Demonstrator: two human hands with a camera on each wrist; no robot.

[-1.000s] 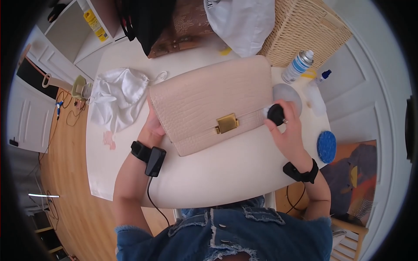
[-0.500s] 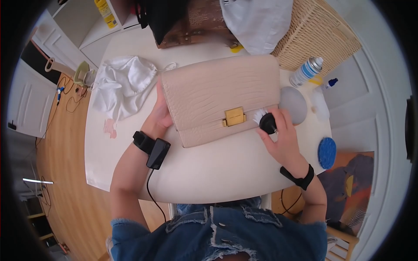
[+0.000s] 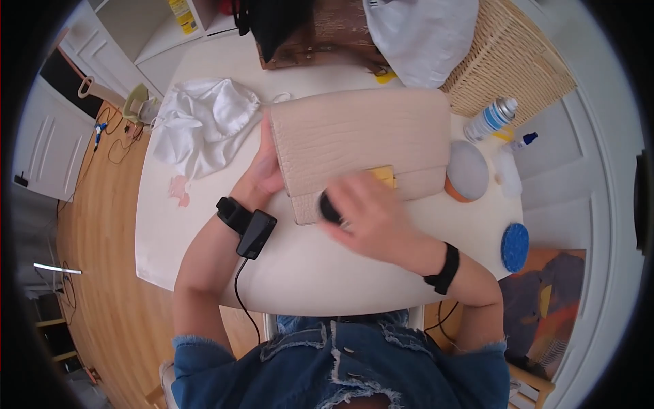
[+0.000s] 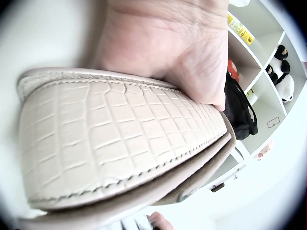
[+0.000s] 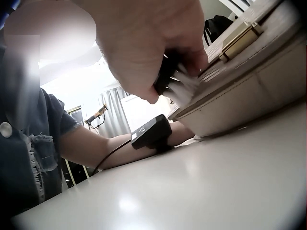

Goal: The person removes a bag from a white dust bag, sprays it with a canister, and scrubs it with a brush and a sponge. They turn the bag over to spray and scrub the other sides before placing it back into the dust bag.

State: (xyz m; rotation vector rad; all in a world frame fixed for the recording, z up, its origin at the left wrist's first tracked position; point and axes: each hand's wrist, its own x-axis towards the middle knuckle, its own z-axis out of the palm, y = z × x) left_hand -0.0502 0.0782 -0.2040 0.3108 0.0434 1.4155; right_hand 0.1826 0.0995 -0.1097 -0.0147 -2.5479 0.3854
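A beige crocodile-textured handbag (image 3: 361, 129) with a gold clasp (image 3: 383, 176) leans tilted on the white table. My left hand (image 3: 268, 170) holds it at its left side; the left wrist view shows the palm (image 4: 163, 43) against the bag's stitched side panel (image 4: 110, 139), with the fingers hidden behind. In my right hand (image 3: 371, 221) I grip a small brush with a round black handle (image 3: 330, 207). Its white bristles (image 5: 182, 90) meet the bag's lower front, left of the clasp, in the right wrist view. The right hand is blurred in the head view.
A white cloth pouch (image 3: 204, 123) lies left of the bag. On the right are a grey-topped round container (image 3: 468, 170), a spray can (image 3: 489, 120), a clear bottle (image 3: 507, 174) and a blue round pad (image 3: 515, 247). A wicker basket (image 3: 507, 61) and a brown bag (image 3: 327, 41) stand behind.
My right hand has carried the brush leftward across the bag's lower front, from right of the clasp to left of it. The left hand keeps its hold on the bag's side.
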